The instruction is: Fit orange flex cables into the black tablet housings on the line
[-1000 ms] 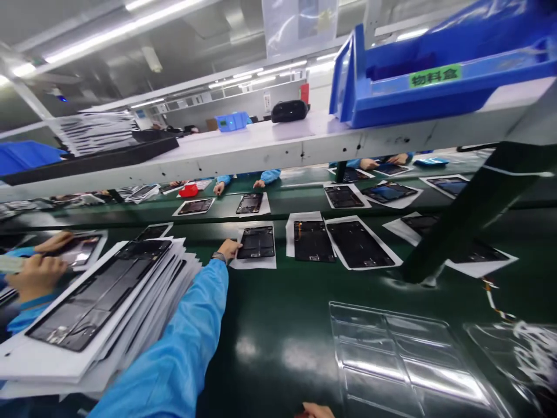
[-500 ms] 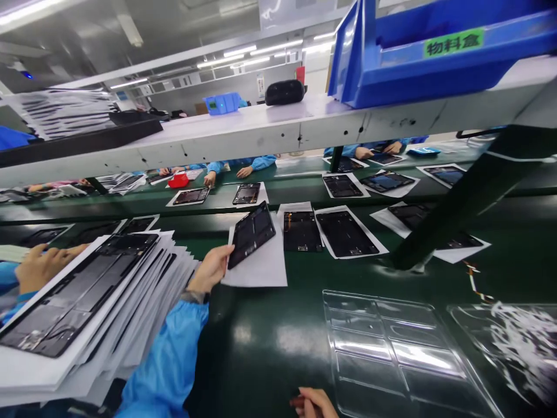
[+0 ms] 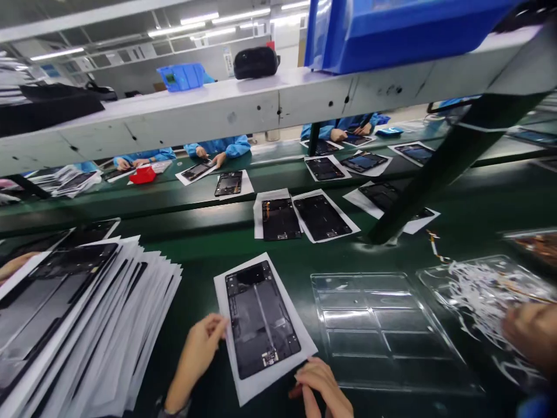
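A black tablet housing (image 3: 263, 319) lies face up on a white sheet (image 3: 278, 374), slightly turned, in front of me on the dark green bench. At the sheet's left edge is my left hand (image 3: 198, 351), thumb and index finger closed together on the edge. My right hand (image 3: 324, 386) is by the sheet's lower right corner, its fingers curled and pressed together. Whatever its fingertips hold, if anything, is too small or hidden to name. To the left leans a tall stack of white sheets (image 3: 143, 313) with dark housings between them.
A clear compartment tray (image 3: 361, 331) lies to the right. Beyond it, a co-worker's blurred hand (image 3: 528, 334) is at a tray of white strips (image 3: 474, 290). More housings (image 3: 281, 219) lie farther back. A green post (image 3: 435, 168) and white shelf (image 3: 243, 113) stand ahead.
My left hand has brought the housing and its sheet from the back of the bench down in front of me, where they now lie flat. A co-worker's hand has appeared at the right.
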Tool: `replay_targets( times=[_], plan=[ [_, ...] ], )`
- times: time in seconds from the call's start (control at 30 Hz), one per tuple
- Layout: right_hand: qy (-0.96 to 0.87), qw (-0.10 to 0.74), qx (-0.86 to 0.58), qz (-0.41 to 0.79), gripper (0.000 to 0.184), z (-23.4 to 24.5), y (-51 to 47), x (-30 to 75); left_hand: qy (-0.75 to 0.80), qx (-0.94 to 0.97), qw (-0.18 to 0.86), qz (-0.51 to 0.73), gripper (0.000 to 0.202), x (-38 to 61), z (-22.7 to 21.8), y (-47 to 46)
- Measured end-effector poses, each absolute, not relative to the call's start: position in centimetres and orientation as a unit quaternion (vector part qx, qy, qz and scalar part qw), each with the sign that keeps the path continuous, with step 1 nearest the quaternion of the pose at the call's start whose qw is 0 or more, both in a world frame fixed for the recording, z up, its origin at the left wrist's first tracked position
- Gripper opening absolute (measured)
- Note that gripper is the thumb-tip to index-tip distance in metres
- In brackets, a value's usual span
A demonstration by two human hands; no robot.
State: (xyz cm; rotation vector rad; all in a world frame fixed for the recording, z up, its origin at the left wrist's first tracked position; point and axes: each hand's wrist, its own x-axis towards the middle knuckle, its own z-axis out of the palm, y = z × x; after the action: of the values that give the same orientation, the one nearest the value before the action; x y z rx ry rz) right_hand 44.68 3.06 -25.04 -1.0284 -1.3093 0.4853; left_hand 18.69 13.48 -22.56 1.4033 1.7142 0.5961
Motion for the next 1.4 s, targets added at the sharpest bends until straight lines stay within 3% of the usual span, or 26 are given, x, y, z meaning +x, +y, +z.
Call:
replay_targets(
  times=[0.1,0.17,0.27,0.37,0.4,0.5,0.67,0.87,1.07,1.27,1.4],
  plan=[
    [-0.584,0.615,-0.47,0.243,0.022,-24.5,4.1,44.2,0.696,0.633,0.211,0.265,0.046,16.9,-21.9,18.0],
    [-0.542,0.612,-0.495,0.294,0.018,-24.2,4.5,44.0,0.66,0.685,0.147,0.271,0.045,17.0,-21.7,21.7],
    [-0.502,0.574,-0.55,0.339,0.025,-23.3,5.4,45.9,0.588,0.757,0.165,0.231,0.041,18.7,-22.3,26.1],
    [-0.565,0.429,-0.66,0.246,0.021,-21.8,6.2,51.0,0.547,0.794,0.188,0.188,0.032,20.4,-23.3,27.9],
    [-0.568,0.414,-0.672,0.233,0.02,-21.4,6.3,52.8,0.546,0.796,0.189,0.181,0.03,20.6,-23.5,28.1],
    [-0.577,0.436,-0.649,0.235,0.028,-21.1,6.4,56.6,0.585,0.774,0.166,0.179,0.029,20.2,-23.7,28.5],
    [-0.559,0.451,-0.618,0.319,0.013,-20.4,5.2,55.8,0.633,0.745,0.187,0.101,0.019,19.6,-22.4,29.5],
    [-0.536,0.363,-0.753,0.115,0.025,-17.3,4.7,54.6,0.536,0.809,0.224,0.092,0.013,22.7,-21.9,30.5],
    [-0.566,0.217,-0.793,0.064,0.02,-20.7,7.1,54.4,0.46,0.849,0.217,0.147,0.012,27.0,-23.2,31.2],
    [-0.566,0.198,-0.8,0.03,0.024,-24.4,8.7,54.8,0.449,0.849,0.219,0.17,0.015,25.7,-23.5,29.8],
    [-0.547,0.205,-0.809,-0.074,0.033,-22.6,7.7,56.9,0.473,0.832,0.2,0.21,0.012,24.0,-22.7,28.0]
  ],
)
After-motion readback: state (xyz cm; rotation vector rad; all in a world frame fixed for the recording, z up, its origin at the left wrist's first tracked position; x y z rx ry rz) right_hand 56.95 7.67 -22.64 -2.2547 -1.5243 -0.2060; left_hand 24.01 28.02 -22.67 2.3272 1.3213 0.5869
